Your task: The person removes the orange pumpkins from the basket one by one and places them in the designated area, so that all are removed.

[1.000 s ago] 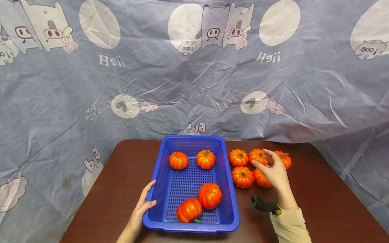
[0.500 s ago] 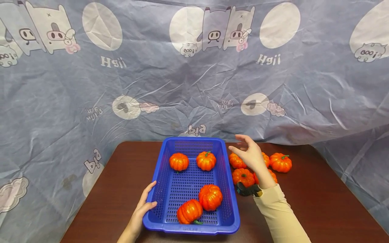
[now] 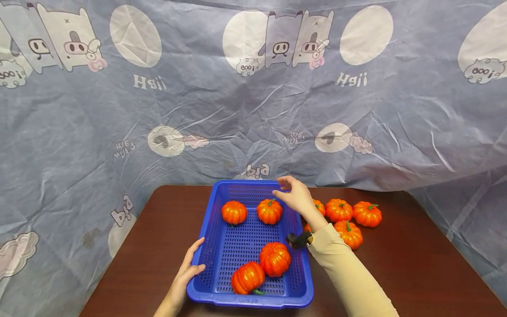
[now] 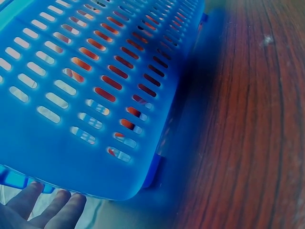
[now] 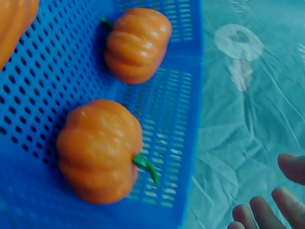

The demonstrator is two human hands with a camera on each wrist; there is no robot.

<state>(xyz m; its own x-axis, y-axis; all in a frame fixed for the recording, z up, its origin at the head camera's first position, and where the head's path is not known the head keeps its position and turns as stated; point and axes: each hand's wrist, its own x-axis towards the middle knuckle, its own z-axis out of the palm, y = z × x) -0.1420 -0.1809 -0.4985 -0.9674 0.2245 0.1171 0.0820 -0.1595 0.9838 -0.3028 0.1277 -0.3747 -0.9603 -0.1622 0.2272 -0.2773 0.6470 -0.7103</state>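
Note:
A blue plastic basket (image 3: pixel 222 304) holds several orange pumpkins: one at its far left (image 3: pixel 234 213), one at its far right (image 3: pixel 270 211), and a front pair, an upright pumpkin (image 3: pixel 275 259) and a tipped pumpkin (image 3: pixel 247 278). My left hand (image 3: pixel 183 279) touches the basket's left side, fingers and thumb extended against the rim; in the left wrist view its fingertips lie by the rim. My right hand (image 3: pixel 297 197), holding nothing, hovers above the far right corner, fingers loosely bent and apart from the thumb. The far right pumpkin (image 5: pixel 101 151) is nearest to it.
To the basket's right, several more pumpkins (image 3: pixel 348 234) rest on the dark brown table (image 3: pixel 416 255). My right forearm hides some of them. A grey patterned cloth (image 3: pixel 222 110) hangs behind the table. On my right wrist is a black device (image 3: pixel 299 240).
My right hand has moved left, from over the pumpkins on the table to the basket's far right corner. The left hand stays at the basket's side.

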